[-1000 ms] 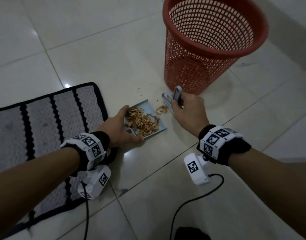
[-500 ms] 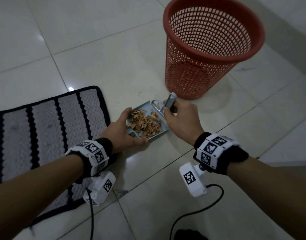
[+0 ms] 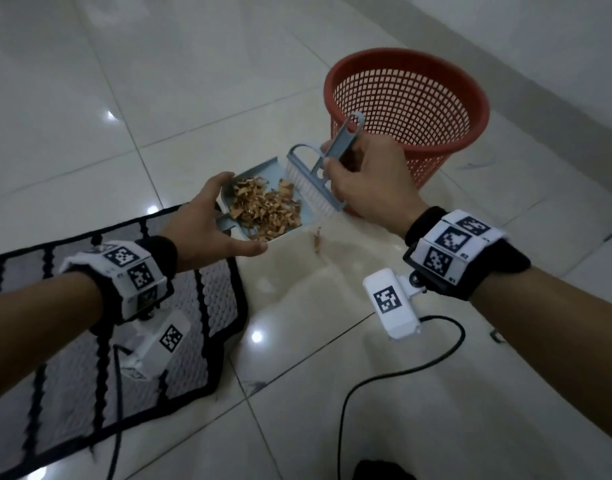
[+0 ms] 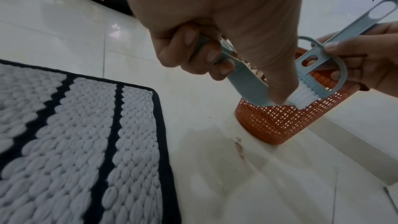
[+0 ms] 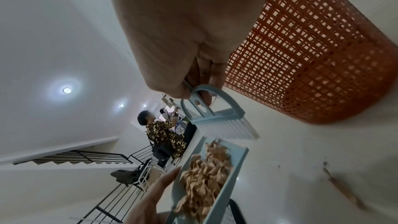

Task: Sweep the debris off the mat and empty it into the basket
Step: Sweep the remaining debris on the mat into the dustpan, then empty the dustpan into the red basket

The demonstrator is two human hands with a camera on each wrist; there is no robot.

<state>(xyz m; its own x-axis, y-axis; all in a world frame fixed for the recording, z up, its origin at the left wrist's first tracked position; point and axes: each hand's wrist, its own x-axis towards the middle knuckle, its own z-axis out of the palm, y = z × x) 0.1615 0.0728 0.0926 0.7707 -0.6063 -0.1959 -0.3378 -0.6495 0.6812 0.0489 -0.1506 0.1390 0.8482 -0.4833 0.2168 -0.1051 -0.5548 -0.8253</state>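
Observation:
My left hand grips the handle of a blue-grey dustpan and holds it off the floor, level, just left of the red mesh basket. A heap of brown debris lies in the pan. My right hand holds a small blue-grey brush by its handle. Its white bristles rest against the pan's right edge. The black-and-white mat lies under my left forearm. In the left wrist view my fingers curl round the pan's handle. In the right wrist view the brush sits above the filled dustpan.
One brown scrap lies on the white tile floor between the pan and me. A black cable runs over the floor near my right arm. A wall stands behind the basket. Far off, a seated person and a staircase show.
Both hands have risen from the floor with the filled dustpan and the brush, which now hang beside the basket's wall. A scrap lies on the floor below the pan.

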